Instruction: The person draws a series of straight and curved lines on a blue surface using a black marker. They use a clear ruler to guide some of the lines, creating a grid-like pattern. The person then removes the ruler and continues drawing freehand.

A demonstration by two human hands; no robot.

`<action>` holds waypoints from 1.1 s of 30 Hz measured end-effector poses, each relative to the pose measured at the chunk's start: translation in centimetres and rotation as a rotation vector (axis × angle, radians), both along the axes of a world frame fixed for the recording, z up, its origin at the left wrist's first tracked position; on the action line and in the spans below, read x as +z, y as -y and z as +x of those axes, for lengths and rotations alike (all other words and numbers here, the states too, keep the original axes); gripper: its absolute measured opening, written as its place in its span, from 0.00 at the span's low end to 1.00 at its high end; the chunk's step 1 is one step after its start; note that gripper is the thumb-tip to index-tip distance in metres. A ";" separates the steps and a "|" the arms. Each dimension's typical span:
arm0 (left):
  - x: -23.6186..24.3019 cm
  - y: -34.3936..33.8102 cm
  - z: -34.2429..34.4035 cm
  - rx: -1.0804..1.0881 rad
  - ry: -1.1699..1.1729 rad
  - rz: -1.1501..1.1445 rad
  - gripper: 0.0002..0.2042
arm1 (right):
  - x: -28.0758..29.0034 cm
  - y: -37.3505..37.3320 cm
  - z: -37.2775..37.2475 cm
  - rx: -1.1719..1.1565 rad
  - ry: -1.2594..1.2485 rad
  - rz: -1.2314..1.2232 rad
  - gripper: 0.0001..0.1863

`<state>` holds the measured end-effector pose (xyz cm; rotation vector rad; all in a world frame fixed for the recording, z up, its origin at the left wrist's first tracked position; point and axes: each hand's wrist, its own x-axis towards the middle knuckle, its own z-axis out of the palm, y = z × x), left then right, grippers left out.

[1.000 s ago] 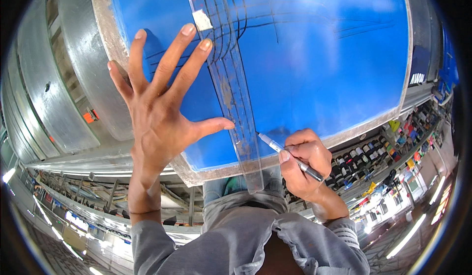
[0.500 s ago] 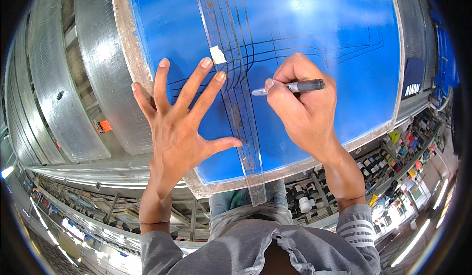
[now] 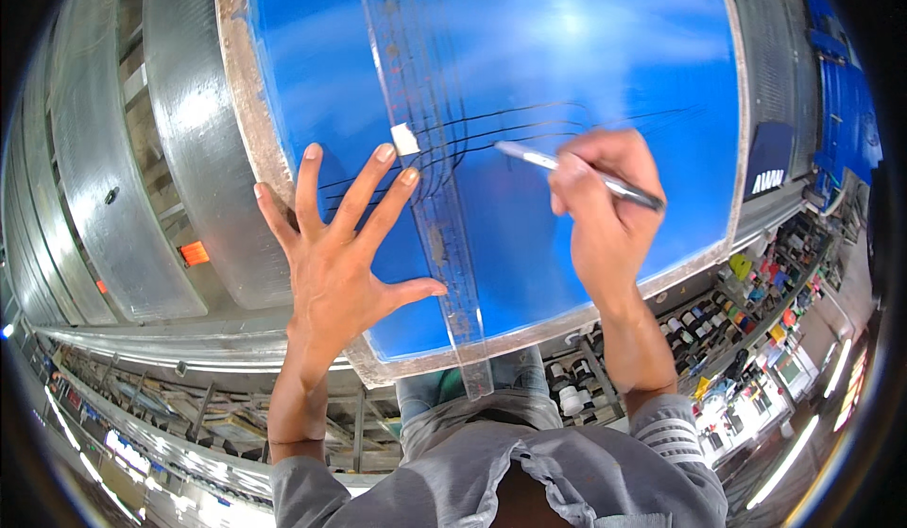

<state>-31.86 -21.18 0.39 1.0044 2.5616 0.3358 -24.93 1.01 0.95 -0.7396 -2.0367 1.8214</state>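
A clear ruler (image 3: 458,311) lies lengthwise across a blue framed panel (image 3: 529,282), its near end jutting past the frame toward me. My left hand (image 3: 331,273) rests open with fingers spread, fingertips by the ruler's left edge and thumb on or beside it. Near those fingertips is a small white patch (image 3: 404,139) on the ruler. Curved and straight black lines (image 3: 482,133) run over the blue. My right hand (image 3: 609,212) is closed around a marker pen (image 3: 543,160). Its tip points left at the lowest dark lines; whether it touches the surface I cannot tell.
Ribbed metal panels (image 3: 189,150) lie left of the frame (image 3: 236,84). A dark flat piece (image 3: 770,155) with white lettering sits at the right. Below the frame, at lower right, is a shelf of bottles (image 3: 704,325) and mixed small items.
My right hand has moved up and slightly right, bringing the pen tip to the dark lines. The left hand stays spread at the ruler; the view has shifted a little.
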 end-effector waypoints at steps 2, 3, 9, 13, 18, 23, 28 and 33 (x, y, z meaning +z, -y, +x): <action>-0.2 -0.1 0.3 -0.004 -0.028 0.012 0.52 | 1.4 -0.6 2.4 -0.137 -0.011 -0.094 0.04; -0.2 -0.1 0.4 0.001 -0.038 0.038 0.52 | 2.3 -1.0 3.9 -0.209 -0.024 -0.142 0.06; -0.2 -0.2 1.0 0.084 -0.110 0.253 0.53 | 3.8 -1.8 12.1 0.129 0.043 -0.102 0.11; -1.1 1.1 0.5 0.355 -0.119 0.721 0.39 | 5.4 -3.7 15.6 0.373 0.013 -0.097 0.11; 0.0 1.4 4.7 0.855 -0.446 0.522 0.24 | 7.7 -12.1 19.5 0.537 -0.143 0.204 0.10; 0.1 -4.2 20.6 1.079 -0.561 0.032 0.29 | 9.1 -23.9 23.8 0.278 -0.041 0.296 0.06; 1.0 -7.8 28.6 1.260 -0.384 -0.047 0.35 | 10.3 -29.3 24.8 0.041 -0.100 0.155 0.09; 0.0 -6.5 28.2 1.218 -0.190 0.109 0.16 | 10.5 -28.1 24.5 0.167 -0.180 0.103 0.09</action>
